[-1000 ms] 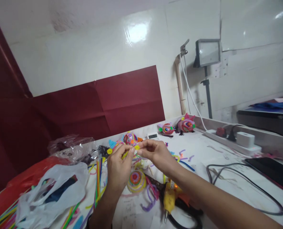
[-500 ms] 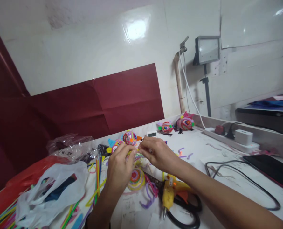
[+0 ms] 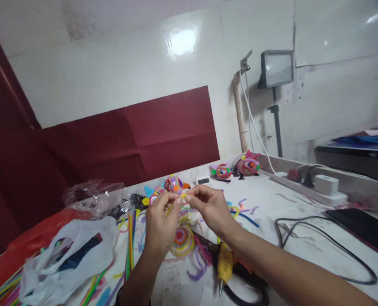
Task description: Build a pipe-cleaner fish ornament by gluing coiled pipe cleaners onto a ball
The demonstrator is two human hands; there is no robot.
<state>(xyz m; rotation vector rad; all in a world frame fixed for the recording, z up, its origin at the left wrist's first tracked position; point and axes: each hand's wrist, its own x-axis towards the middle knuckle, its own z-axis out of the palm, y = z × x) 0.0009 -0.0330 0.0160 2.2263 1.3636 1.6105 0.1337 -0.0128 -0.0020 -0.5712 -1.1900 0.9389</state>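
– What are we pinching?
– Our left hand point(image 3: 162, 219) and right hand point(image 3: 215, 210) are clamping their fingers on a yellow pipe cleaner point(image 3: 184, 196), holding it over the bench point(image 3: 267, 197), left of the glue gun point(image 3: 225, 264).

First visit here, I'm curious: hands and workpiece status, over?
Left hand, right hand: both pinching small yellow piece, mostly hidden. Glue gun near right forearm.

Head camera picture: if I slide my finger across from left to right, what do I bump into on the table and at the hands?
White plastic bag → left hand → small yellow piece at the fingertips → right hand → pink craft toy → white power strip.
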